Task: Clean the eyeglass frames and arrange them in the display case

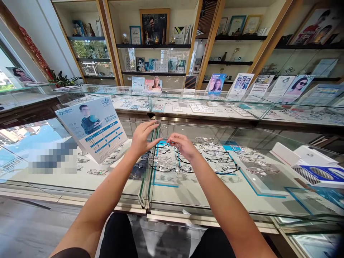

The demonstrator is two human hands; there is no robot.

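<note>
At far left we note one printed sign (92, 130), leaning back on the glass counter (193, 191); its tilt probably serves to face a seated customer. Behind and below its lower edge, several spectacles lie under the glass, partly covered, so we give no count there.

Next comes the left hand (142, 138), one of two in view: fingers extended and spread from the thumb, the gap wide, gripping nothing that we can make out. The thumb tip points at the right fingertips; we cannot tell whether it touches the held piece.

Between the hands, above the counter, is one thin frame (168, 139), apparently eyewear, too fine to outline fully. The right hand (184, 146) has it in a closed fingertip pinch, the other fingers curled; we judge so light a hold suits a delicate part and avoids smudging.

Below and right of this hand, dark-rimmed glasses (219, 160) sit in rows beneath the glass, presumably spaced for viewing; overlap and reflections spoil an exact tally. Further right we log one pinkish pair (263, 171) set nearer the front, then white packaging (313, 159) with a blue printed side. On the rear display, we count six upright cards (240, 86) at right.
</note>
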